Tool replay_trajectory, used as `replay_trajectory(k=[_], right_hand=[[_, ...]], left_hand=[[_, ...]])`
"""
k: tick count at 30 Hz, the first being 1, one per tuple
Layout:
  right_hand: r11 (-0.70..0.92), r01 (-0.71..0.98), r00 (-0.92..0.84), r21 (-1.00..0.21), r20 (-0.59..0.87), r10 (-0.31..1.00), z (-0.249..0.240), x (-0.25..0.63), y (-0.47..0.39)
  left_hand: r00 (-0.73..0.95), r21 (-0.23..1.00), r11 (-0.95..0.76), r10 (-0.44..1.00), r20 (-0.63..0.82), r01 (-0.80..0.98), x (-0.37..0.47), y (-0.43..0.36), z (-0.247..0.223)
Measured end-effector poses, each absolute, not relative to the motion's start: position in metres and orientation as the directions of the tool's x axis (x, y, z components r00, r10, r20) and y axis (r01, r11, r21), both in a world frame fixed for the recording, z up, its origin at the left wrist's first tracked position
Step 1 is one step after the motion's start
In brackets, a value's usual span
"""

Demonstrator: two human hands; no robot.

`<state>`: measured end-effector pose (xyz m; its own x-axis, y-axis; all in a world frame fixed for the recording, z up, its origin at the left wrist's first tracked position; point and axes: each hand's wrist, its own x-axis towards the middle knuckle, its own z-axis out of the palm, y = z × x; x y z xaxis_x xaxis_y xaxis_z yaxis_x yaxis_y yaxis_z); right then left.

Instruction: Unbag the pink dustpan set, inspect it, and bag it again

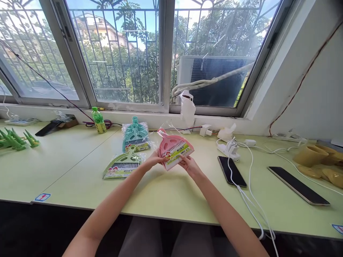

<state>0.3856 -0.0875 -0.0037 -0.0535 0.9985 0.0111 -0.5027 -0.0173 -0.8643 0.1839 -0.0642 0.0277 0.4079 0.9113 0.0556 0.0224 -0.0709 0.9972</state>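
Observation:
Both my hands hold a pink dustpan and brush set (pixel 173 144) in clear wrapping, tilted above the table. My left hand (pixel 154 160) grips its left edge. My right hand (pixel 189 165) pinches the lower right edge, near the printed label. To the left, a green dustpan and brush set (pixel 123 165) lies flat in its wrapping, close by my left forearm. Behind that one is a teal dustpan and brush set (pixel 135 134), also wrapped, its handle toward the window. Parts of my fingers are hidden behind the pink set.
On the right are a black phone (pixel 232 171), a tablet-like black slab (pixel 298 185), white cables (pixel 252 167) and a power strip (pixel 229 150). Yellow-brown objects (pixel 318 160) sit at the far right. A green bottle (pixel 99 120) stands by the sill; green spiky pieces (pixel 16 139) lie far left.

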Motion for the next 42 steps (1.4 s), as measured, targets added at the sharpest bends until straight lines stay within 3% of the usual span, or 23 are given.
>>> replay_trajectory(k=[12, 19, 39, 42], right_hand=[[-0.090, -0.419, 0.003, -0.904, -0.101, 0.995, -0.007, 0.395, -0.084], [-0.080, -0.417, -0.031, -0.905, -0.074, 0.997, -0.005, 0.395, -0.086], [-0.015, -0.503, 0.082, -0.864, -0.065, 0.994, -0.008, 0.396, -0.085], [0.023, -0.522, 0.091, -0.853, -0.029, 0.995, -0.006, 0.395, -0.089]], left_hand=[[0.548, 0.970, -0.215, 0.800, 0.244, -0.117, 0.188, -0.066, 0.024], [0.520, 0.998, -0.066, 0.852, 0.066, -0.019, 0.184, -0.069, 0.030], [0.587, 0.998, 0.016, 0.809, 0.025, -0.065, 0.201, -0.071, 0.012], [0.673, 0.999, 0.040, 0.740, -0.015, -0.022, 0.204, -0.075, 0.011]])
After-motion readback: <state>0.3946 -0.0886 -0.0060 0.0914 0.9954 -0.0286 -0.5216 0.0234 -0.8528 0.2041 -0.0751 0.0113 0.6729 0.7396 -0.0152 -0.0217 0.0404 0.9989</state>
